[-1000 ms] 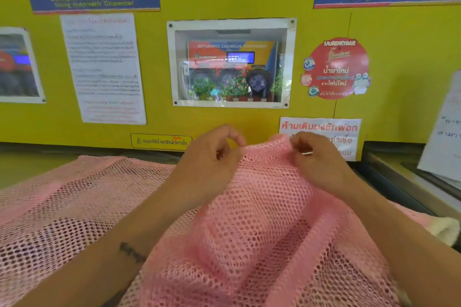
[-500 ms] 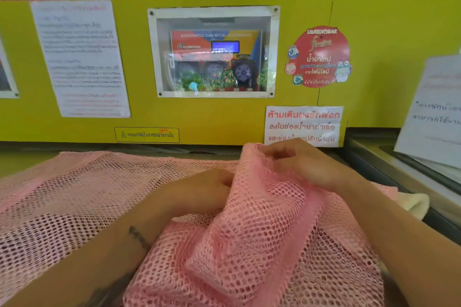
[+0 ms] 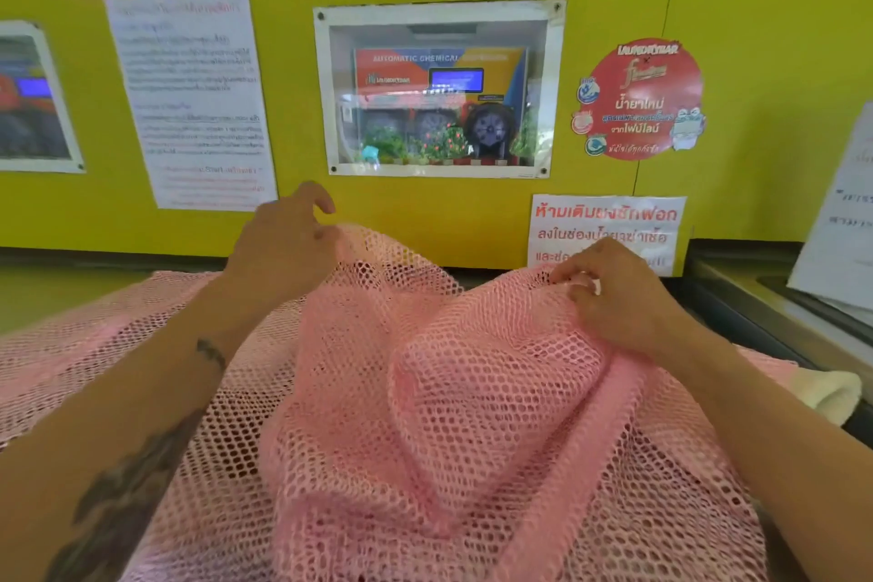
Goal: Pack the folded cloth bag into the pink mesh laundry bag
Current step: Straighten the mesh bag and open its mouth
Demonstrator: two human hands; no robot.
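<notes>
On the counter [image 3: 56, 293], both hands pinch the pink mesh laundry bag [image 3: 449, 392]: left hand [image 3: 283, 246] and right hand [image 3: 619, 298] apart, spreading its edge. Folded cloth bag, possibly the cream roll [image 3: 831, 392] beside it, appears unpacked.

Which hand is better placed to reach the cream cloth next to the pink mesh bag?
Right, probably. The right hand pinches the pink mesh bag on the side where the cream cloth pokes out; the left hand holds the far edge.
</notes>
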